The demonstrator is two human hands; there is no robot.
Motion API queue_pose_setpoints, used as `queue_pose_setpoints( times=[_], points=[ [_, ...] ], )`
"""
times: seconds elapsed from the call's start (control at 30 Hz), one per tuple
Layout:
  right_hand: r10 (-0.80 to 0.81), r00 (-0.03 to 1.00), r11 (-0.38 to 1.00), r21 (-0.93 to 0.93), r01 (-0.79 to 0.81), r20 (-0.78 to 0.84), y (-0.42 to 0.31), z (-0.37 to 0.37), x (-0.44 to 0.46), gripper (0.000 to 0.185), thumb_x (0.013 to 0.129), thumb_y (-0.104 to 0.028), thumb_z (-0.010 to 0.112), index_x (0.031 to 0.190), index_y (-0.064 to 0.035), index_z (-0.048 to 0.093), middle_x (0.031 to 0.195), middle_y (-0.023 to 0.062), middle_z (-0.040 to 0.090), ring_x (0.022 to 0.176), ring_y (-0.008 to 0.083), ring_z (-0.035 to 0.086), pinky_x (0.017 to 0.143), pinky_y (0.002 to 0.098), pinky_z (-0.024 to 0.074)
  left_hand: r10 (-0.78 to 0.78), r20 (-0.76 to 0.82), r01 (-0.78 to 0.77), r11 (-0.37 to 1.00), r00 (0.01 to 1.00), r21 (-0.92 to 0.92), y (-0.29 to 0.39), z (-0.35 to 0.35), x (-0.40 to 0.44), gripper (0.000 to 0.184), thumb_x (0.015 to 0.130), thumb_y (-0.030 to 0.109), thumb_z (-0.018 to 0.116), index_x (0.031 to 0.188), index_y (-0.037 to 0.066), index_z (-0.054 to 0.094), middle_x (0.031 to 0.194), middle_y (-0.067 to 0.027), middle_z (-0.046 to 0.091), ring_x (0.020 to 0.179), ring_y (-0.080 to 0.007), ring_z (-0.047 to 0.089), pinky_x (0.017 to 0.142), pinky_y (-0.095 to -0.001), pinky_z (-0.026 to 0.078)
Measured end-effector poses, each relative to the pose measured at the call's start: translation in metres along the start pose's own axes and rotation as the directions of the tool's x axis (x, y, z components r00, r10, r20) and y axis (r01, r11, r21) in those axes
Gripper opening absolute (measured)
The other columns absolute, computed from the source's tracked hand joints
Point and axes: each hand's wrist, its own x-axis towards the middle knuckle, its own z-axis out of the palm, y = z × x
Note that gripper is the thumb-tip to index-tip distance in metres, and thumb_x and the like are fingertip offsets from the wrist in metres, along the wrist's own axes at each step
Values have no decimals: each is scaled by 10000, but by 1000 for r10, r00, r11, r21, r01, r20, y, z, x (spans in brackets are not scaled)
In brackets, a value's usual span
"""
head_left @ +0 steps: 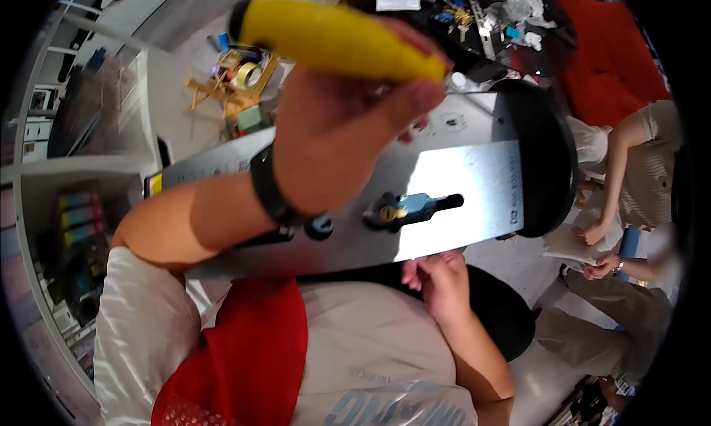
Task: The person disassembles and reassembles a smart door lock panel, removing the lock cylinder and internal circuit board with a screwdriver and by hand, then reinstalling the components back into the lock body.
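My left hand, with a black band at the wrist, is raised over a metal panel across my lap. It is closed around the yellow handle of a tool with a black end; a thin shaft points right, over the panel's far right part. My right hand rests at the near edge of the panel with its fingers curled; whatever lies between them is too small to tell. A lock part with blue and brass-coloured pieces sits on the panel, left of a black slot.
A dark table beyond the panel holds keys, plastic wrap and metal parts. A wooden rack with tape stands at the far left, near white shelving. Beside a red seat, other people's arms are at the right.
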Motion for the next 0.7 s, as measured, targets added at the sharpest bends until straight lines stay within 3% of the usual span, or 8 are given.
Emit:
queue_pose_setpoints(
  times=[0.1, 0.23, 0.33, 0.43, 0.47, 0.57, 0.63, 0.7],
  points=[
    [2, 1000, 997, 72, -3, 20, 5, 0, 6, 182, 931, -181, 550, 918, -20, 634, 718, 116, 652, 604, 146, 564, 554, 262, 432, -41, -2, 41, 999, 999, 31, -7, -4, 8, 305, 1009, 156, 668, 1256, 1, 579, 1188, -160, 683, 796, -130, 659, 644, -262, 564],
    [-54, 997, 998, -32, 55, 47, 13, 1, 4, 222, 975, -209, 543, 971, -17, 654, 802, 108, 679, 615, 146, 563, 559, 257, 428, -21, 101, 11, 995, 995, 101, -17, -10, 9, 294, 1023, 182, 640, 1247, -2, 590, 1196, -159, 688, 811, -127, 662, 654, -254, 573],
    [6, 1000, 1000, -9, -5, 2, 11, 2, -4, 217, 973, -125, 541, 1029, 44, 665, 901, 89, 688, 715, 119, 598, 645, 279, 522, -64, 60, 59, 995, 996, 81, -12, -5, 9, 273, 1029, 184, 619, 1237, 10, 585, 1201, -160, 690, 809, -123, 664, 655, -254, 571],
    [-150, 988, 967, 215, 139, 39, 22, 8, -4, 214, 999, -96, 539, 1062, 68, 660, 937, 67, 673, 782, 121, 618, 802, 354, 607, -79, 11, 77, 993, 997, 91, 27, -2, 19, 234, 1007, 144, 653, 1211, 40, 605, 1247, -157, 649, 805, -146, 670, 673, -279, 590],
    [-128, 991, 966, 230, 116, 39, 19, 11, -6, 186, 996, -65, 543, 1040, 72, 662, 939, 60, 651, 793, 129, 616, 929, 452, 610, -87, -6, 87, 991, 996, 101, 47, -3, 22, 222, 995, 125, 671, 1197, 54, 616, 1270, -156, 628, 805, -157, 673, 681, -291, 600],
    [-247, 961, 925, 325, 195, 127, 40, -1, 1, 188, 993, -68, 556, 1046, 68, 676, 938, 68, 654, 818, 146, 629, 917, 457, 607, 92, 184, -119, 982, 979, 145, 43, -31, 25, 113, 982, 70, 660, 1066, 56, 585, 1129, -114, 679, 794, -130, 662, 647, -268, 566],
    [-256, 960, 919, 337, 204, 114, 35, 4, -3, 165, 978, -60, 563, 984, 61, 676, 943, 78, 662, 908, 188, 680, 928, 458, 598, 143, 325, -239, 930, 935, 278, 48, -30, 20, 128, 1000, 24, 555, 1129, 29, 554, 1287, -168, 647, 788, -124, 677, 680, -253, 571],
    [-266, 962, 915, 330, 233, 59, 25, 15, -11, 156, 970, -57, 567, 936, 57, 667, 923, 74, 659, 940, 206, 701, 932, 454, 596, -38, 343, -93, 930, 938, 355, 60, -24, 7, 134, 941, -59, 529, 1035, 35, 545, 1150, -111, 652, 783, -126, 661, 701, -264, 567]
  ],
)
